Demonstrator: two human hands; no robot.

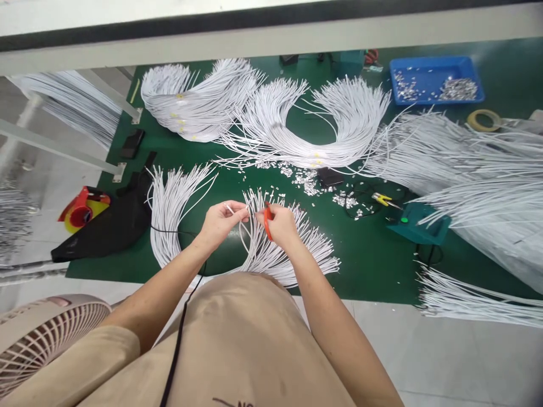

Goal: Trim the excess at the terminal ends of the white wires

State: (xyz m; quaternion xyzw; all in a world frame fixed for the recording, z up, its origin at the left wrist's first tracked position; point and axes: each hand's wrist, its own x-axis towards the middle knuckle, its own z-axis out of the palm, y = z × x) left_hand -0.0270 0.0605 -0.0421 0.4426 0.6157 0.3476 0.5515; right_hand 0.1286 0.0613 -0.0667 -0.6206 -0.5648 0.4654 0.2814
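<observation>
My left hand (224,220) pinches the end of a white wire (229,208) between thumb and fingers. Close by on the right, my right hand (280,223) is closed around a red-handled tool (267,222); its working end is too small and covered to make out. Beneath both hands a bundle of white wires (271,254) fans out over the green table (365,260), bending round at the front edge near my body. Its other end (167,220) stands up in a bunch left of my left hand. Small silvery pieces (306,180) lie scattered beyond my hands.
Two curved wire bundles (190,107) (314,147) lie at the back. A blue tray (436,103) holds small metal pieces. At right are a tape roll (483,120), yellow-handled tool (382,199), green device (418,223) and piled wires (500,198). A fan (55,339) stands front left.
</observation>
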